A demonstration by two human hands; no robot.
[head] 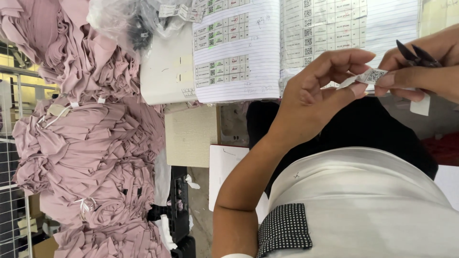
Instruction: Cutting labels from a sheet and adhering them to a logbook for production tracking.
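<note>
My left hand reaches up from the lower middle and pinches a small white label printed with a square code pattern between thumb and fingertips. My right hand comes in from the right edge and grips the same label at its other end. It also holds a pair of black thread snips, whose points stick out up and to the left. A white paper strip hangs below the right hand. Under both hands lies a black garment.
An open lined notebook with rows of stuck-on labels lies at the top. Bundles of dusty-pink fabric fill the left side beside a wire rack. A clear plastic bag sits top left. A beige board and a white sheet lie in the middle.
</note>
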